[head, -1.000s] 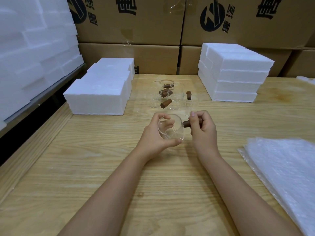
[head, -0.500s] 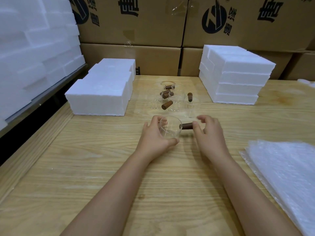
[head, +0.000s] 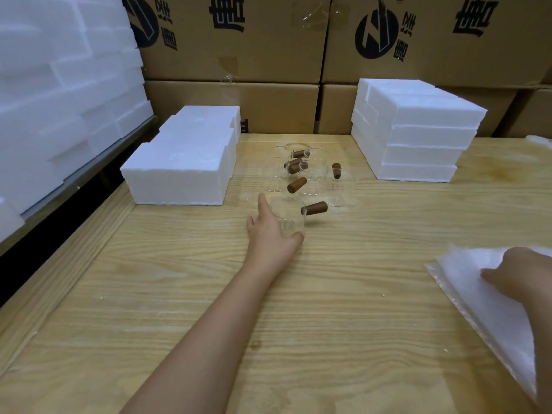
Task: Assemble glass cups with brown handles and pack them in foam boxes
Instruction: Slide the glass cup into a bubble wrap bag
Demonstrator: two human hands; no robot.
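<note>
My left hand (head: 270, 231) grips the clear glass cup (head: 289, 216) standing mid wood-grain table (head: 179, 294), its brown cylinder handle (head: 314, 208) pointing right. Glass walls are barely visible. My right hand (head: 519, 270) rests on the crinkly white wrap sheets (head: 478, 303), blurred and cut off by the edge, so I can't tell how its fingers lie.

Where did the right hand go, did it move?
Yes. The right hand left the brown wooden handle of the clear glass cup, moving right onto the white bubble-wrap sheets.
</note>
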